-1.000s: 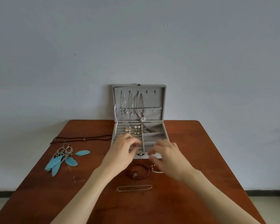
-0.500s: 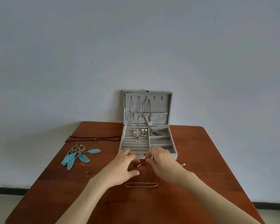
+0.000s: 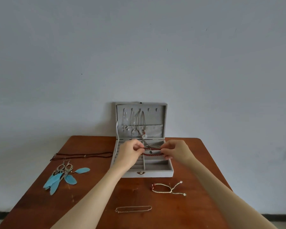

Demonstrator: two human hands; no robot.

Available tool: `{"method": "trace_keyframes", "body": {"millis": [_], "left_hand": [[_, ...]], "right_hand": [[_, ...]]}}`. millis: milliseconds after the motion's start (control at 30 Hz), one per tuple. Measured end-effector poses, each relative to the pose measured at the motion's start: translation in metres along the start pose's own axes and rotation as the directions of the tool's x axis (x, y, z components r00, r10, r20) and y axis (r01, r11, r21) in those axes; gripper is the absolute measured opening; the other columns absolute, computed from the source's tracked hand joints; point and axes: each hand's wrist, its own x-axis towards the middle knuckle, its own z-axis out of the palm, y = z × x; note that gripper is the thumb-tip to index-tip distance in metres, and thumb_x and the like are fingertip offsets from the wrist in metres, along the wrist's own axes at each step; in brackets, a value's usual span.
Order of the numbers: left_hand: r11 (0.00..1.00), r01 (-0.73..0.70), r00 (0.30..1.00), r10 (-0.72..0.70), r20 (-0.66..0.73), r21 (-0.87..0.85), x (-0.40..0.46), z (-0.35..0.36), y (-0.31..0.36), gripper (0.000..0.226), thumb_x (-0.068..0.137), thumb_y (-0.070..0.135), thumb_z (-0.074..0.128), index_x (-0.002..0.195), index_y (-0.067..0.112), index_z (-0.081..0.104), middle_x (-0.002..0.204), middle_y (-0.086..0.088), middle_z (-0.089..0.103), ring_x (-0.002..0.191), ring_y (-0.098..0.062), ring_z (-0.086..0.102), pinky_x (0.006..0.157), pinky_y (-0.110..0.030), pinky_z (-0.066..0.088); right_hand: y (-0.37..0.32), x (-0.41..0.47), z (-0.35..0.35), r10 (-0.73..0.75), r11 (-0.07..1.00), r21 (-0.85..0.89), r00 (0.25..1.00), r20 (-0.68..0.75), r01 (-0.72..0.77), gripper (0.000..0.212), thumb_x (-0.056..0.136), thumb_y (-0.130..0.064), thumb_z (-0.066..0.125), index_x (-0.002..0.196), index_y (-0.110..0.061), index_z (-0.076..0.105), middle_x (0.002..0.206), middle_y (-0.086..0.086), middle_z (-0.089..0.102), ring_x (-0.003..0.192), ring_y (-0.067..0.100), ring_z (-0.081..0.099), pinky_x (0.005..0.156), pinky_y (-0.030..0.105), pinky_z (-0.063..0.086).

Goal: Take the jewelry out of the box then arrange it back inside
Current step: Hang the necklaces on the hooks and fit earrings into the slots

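Note:
A grey jewelry box (image 3: 155, 174) stands open at the back of the wooden table (image 3: 92, 200), its lid upright against the wall with several necklaces (image 3: 134, 123) hanging inside. Over the box's right rear compartment a red bead bracelet (image 3: 153, 151) is stretched into a long loop. My left hand (image 3: 130, 153) pinches its left end and my right hand (image 3: 175, 150) pinches its right end. A small charm dangles from the upper strand. My left hand hides the earring rows behind it.
Blue feather earrings (image 3: 63, 176) and a dark cord necklace (image 3: 82, 155) lie left of the box. A cream braided bracelet (image 3: 168, 188) and a thin chain bracelet (image 3: 133, 209) lie in front of it. A pale wall rises behind the table.
Both hands picked the red bead bracelet up from the table in front of the box and lifted it over the box, stretched between them. The cream bracelet is now uncovered.

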Motion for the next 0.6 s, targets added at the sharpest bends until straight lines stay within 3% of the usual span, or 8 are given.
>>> {"method": "trace_keyframes", "body": {"millis": [133, 233, 333, 600], "left_hand": [[0.991, -0.026, 1.000, 0.025, 0.010, 0.134, 0.019, 0.026, -0.004, 0.010, 0.085, 0.014, 0.063, 0.094, 0.016, 0.065, 0.092, 0.002, 0.066, 0.077, -0.002, 0.055, 0.063, -0.007, 0.039], [0.970, -0.057, 0.998, 0.051, 0.033, 0.237, 0.024, 0.035, -0.010, 0.011, 0.086, 0.014, 0.060, 0.096, 0.016, 0.064, 0.096, 0.001, 0.066, 0.084, -0.007, 0.057, 0.073, -0.018, 0.047], [0.926, -0.144, 0.989, 0.128, 0.069, 0.350, 0.025, 0.038, -0.016, 0.018, 0.088, 0.016, 0.057, 0.104, 0.019, 0.064, 0.102, 0.003, 0.065, 0.102, -0.012, 0.050, 0.079, -0.022, 0.041], [0.813, -0.249, 0.968, 0.220, 0.118, 0.527, 0.029, 0.041, -0.021, 0.026, 0.090, 0.020, 0.054, 0.114, 0.023, 0.063, 0.111, 0.001, 0.059, 0.109, -0.018, 0.039, 0.091, -0.028, 0.036]], "right_hand": [[0.018, 0.018, 0.003, -0.077, 0.960, -0.275, 0.994, -0.074, 0.054, 0.005, 0.083, -0.011, 0.065, 0.084, -0.013, 0.070, 0.080, -0.001, 0.066, 0.071, 0.007, 0.059, 0.061, 0.010, 0.044], [0.025, 0.027, 0.008, -0.114, 0.908, -0.408, 0.993, -0.028, 0.092, 0.012, 0.085, -0.012, 0.061, 0.090, -0.012, 0.072, 0.091, 0.003, 0.069, 0.083, 0.014, 0.061, 0.072, 0.021, 0.050], [0.028, 0.031, 0.013, -0.162, 0.822, -0.547, 0.986, 0.041, 0.158, 0.019, 0.086, -0.011, 0.054, 0.096, -0.011, 0.070, 0.099, 0.006, 0.067, 0.094, 0.021, 0.060, 0.084, 0.031, 0.050], [0.032, 0.034, 0.023, -0.244, 0.665, -0.703, 0.963, 0.114, 0.252, 0.023, 0.089, -0.007, 0.046, 0.099, -0.005, 0.066, 0.107, 0.011, 0.059, 0.102, 0.025, 0.051, 0.081, 0.030, 0.045]]}}
